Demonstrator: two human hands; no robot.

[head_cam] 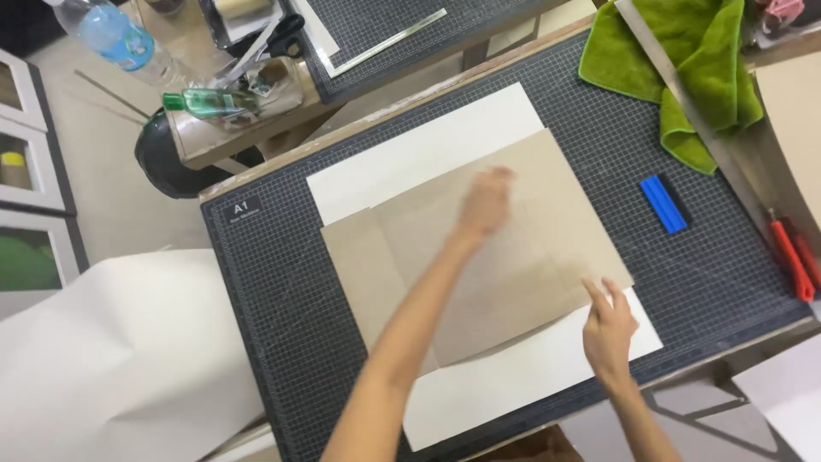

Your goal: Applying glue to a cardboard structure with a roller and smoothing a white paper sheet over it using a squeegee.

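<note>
Both hands spread flat — left hand (486, 204), right hand (609, 329) — on one brown card (530, 257); one blue block (664, 204), one green cloth (701, 60) nearby.

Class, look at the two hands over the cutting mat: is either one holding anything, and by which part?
Nothing is gripped. The left hand, blurred, lies flat on the brown cardboard sheet near its middle; the right hand touches its near right corner with its fingertips.

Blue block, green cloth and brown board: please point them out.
blue block (664, 204), head view, middle of its top.
green cloth (710, 51), head view, upper fold.
brown board (547, 214), head view, bare right part.
</note>
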